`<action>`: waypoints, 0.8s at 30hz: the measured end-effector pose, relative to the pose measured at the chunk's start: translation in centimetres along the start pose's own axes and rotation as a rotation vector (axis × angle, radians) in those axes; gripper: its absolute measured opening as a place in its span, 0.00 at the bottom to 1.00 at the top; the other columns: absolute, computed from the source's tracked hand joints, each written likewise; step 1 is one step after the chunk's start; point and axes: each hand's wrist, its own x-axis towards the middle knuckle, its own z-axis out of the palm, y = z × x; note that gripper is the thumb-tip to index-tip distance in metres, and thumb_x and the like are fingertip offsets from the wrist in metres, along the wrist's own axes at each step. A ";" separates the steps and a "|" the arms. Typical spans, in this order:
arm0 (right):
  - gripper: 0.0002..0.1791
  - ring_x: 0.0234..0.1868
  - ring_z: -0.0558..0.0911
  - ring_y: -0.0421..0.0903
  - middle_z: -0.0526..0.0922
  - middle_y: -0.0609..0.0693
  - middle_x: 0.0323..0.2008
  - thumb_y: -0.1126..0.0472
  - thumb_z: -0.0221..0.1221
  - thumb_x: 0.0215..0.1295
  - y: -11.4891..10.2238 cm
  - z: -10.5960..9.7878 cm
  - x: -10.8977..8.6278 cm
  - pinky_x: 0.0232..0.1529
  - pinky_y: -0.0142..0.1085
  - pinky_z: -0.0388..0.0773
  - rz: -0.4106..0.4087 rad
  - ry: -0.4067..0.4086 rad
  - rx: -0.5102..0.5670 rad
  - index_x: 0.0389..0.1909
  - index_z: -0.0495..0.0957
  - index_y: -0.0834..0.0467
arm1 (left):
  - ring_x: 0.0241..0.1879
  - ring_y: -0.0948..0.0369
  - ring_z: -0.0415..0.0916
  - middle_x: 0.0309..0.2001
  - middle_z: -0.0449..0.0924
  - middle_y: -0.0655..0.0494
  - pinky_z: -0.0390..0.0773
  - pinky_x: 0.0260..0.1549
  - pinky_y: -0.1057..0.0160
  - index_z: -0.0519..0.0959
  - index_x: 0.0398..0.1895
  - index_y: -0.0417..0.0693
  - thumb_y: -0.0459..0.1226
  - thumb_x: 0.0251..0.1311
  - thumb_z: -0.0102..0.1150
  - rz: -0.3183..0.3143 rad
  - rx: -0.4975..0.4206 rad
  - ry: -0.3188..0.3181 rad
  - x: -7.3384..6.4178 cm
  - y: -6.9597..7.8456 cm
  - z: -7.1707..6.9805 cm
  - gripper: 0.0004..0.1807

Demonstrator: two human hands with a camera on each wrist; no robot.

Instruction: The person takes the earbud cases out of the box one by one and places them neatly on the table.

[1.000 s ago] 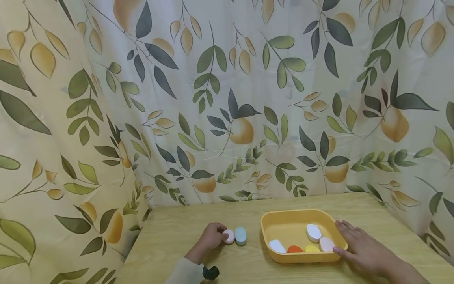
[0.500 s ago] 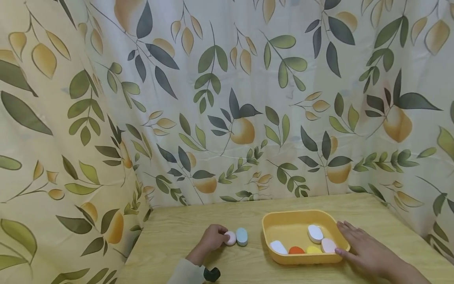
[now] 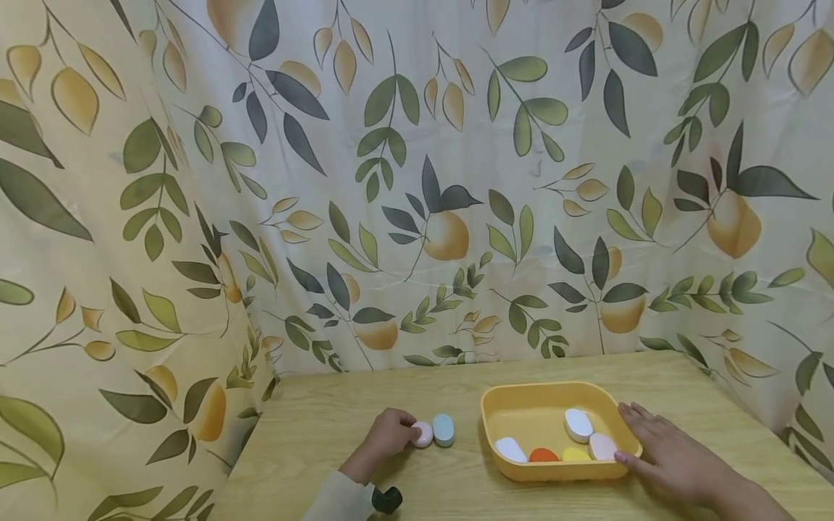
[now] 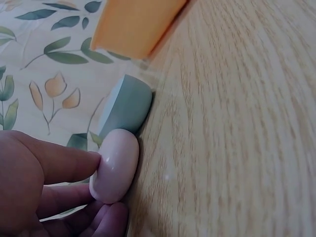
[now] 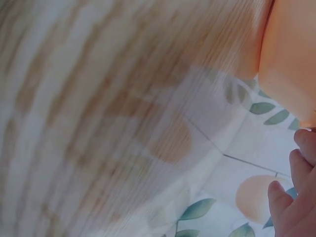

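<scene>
My left hand [image 3: 389, 436] pinches a smooth, round pink soap [image 3: 423, 434] between thumb and fingers at the left of the table. Right against it stands an oval blue-green soap [image 3: 444, 430], also seen above the pink soap [image 4: 117, 165] in the left wrist view. Farther right sits a yellow-orange plastic tray [image 3: 554, 472]. My right hand [image 3: 674, 452] rests along its right side with fingers stretched out, the thumb at the front corner. Inside lie white soaps [image 3: 578, 425], a pale pink one [image 3: 602, 447], and red [image 3: 544, 455] and yellow [image 3: 576, 454] ones partly hidden by the front wall.
The light wooden table [image 3: 326, 405] extends back to a curtain [image 3: 430, 181] printed with fruit and leaves. More of that cloth hangs along the left side. A dark object [image 3: 387, 500] sits at the left sleeve's cuff.
</scene>
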 end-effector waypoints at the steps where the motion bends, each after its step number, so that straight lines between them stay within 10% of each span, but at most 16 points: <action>1: 0.42 0.65 0.29 0.22 0.67 0.64 0.66 0.41 0.57 0.67 0.0 0.0 0.0 0.61 0.18 0.21 0.003 -0.005 0.003 0.68 0.62 0.69 | 0.31 0.59 0.76 0.36 0.81 0.51 0.79 0.26 0.62 0.83 0.41 0.33 0.33 0.57 0.67 0.000 -0.004 -0.001 0.0 0.0 0.0 0.12; 24: 0.43 0.65 0.28 0.22 0.65 0.63 0.68 0.40 0.56 0.68 -0.1 -0.4 0.1 0.62 0.19 0.21 0.024 -0.037 0.005 0.70 0.60 0.68 | 0.29 0.56 0.79 0.34 0.81 0.54 0.80 0.26 0.60 0.83 0.39 0.39 0.36 0.63 0.62 0.034 -0.075 -0.006 1.5 1.6 -1.9 0.08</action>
